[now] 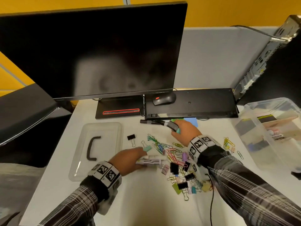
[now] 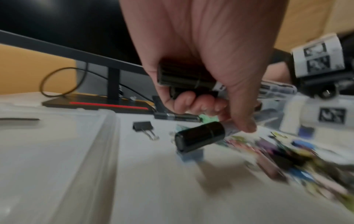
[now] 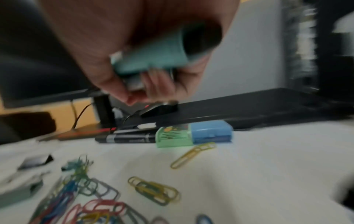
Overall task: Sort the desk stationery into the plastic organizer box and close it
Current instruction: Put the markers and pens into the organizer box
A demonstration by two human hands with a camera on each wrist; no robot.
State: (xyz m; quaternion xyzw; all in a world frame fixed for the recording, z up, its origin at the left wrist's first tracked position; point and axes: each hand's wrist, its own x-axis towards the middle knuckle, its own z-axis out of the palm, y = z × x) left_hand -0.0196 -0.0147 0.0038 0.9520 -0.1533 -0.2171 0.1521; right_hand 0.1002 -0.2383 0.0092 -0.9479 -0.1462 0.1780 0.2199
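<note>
My left hand (image 1: 138,159) grips a bundle of pale markers (image 1: 151,160) low over the desk. The left wrist view shows black-capped markers (image 2: 184,75) under its curled fingers (image 2: 193,101), and another black-capped one (image 2: 199,136) by the thumb tip. My right hand (image 1: 175,129) holds a teal pen (image 3: 153,59) with a grey one beneath it, close to the keyboard. A black marker (image 1: 151,122) lies on the desk beside it. The clear organizer box (image 1: 254,128) stands open at the right, and its lid (image 1: 112,128) lies flat at the left.
Coloured paper clips (image 1: 169,150) and binder clips (image 1: 182,185) are scattered between my hands. One black binder clip (image 1: 131,137) lies alone near the lid. Green (image 3: 174,136) and blue (image 3: 210,131) small boxes sit against the keyboard (image 1: 195,101). A monitor (image 1: 97,51) stands behind.
</note>
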